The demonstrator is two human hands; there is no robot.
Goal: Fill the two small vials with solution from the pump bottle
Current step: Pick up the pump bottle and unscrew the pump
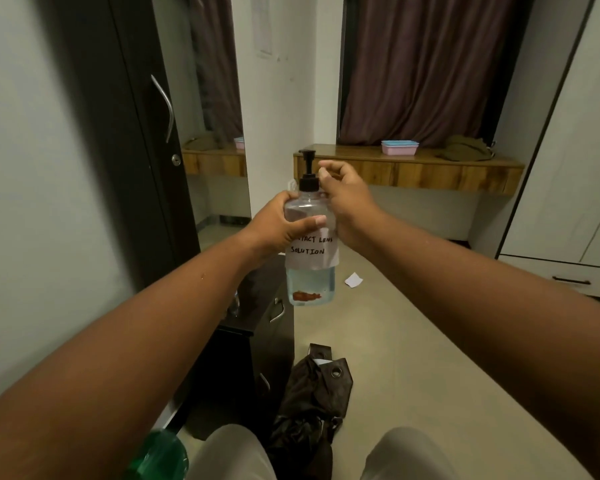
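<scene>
My left hand (278, 223) wraps the contact lens solution pump bottle (310, 244) held up mid-air, my right hand (343, 199) beside its pump head (307, 157) pinches something small, perhaps a vial, so next, I judge, comes aligning and pumping.

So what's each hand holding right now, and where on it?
The left hand grips the pump bottle around its upper body, just above the label. The right hand is closed beside the pump neck; whether it holds anything cannot be told.
</scene>
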